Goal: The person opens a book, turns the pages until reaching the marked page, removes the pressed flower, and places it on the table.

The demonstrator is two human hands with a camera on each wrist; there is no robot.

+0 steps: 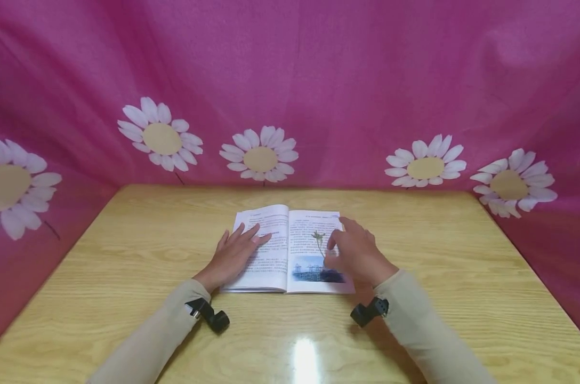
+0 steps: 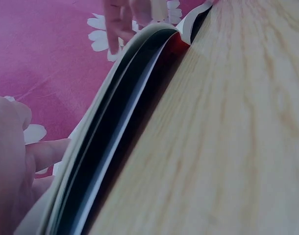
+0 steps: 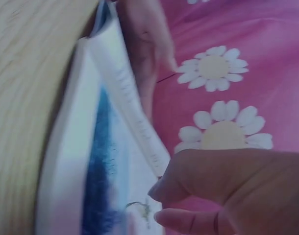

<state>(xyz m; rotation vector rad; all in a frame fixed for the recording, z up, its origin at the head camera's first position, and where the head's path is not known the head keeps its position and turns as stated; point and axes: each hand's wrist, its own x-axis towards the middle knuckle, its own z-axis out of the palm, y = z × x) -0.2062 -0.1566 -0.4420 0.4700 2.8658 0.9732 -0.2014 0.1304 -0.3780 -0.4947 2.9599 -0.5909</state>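
An open book (image 1: 263, 266) lies on the table, with printed text on both pages and a blue picture low on the right page. My left hand (image 1: 234, 256) rests on the left page, its fingers spread. Over the right page's outer edge is my right hand (image 1: 359, 250), thumb and index finger bent toward each other. A small green sprig (image 1: 318, 237) with a thin curved stem lies on the right page. Its stem end is beside the right thumb. In the right wrist view a gap shows between those fingertips, with the sprig (image 3: 143, 210) just beyond them.
The light wooden table (image 1: 151, 229) extends around the book. A pink cloth (image 1: 319, 80) with large white daisies hangs behind and at both sides. Near the front, a bright reflection shines on the tabletop. Each wrist carries a small black camera (image 1: 218, 321).
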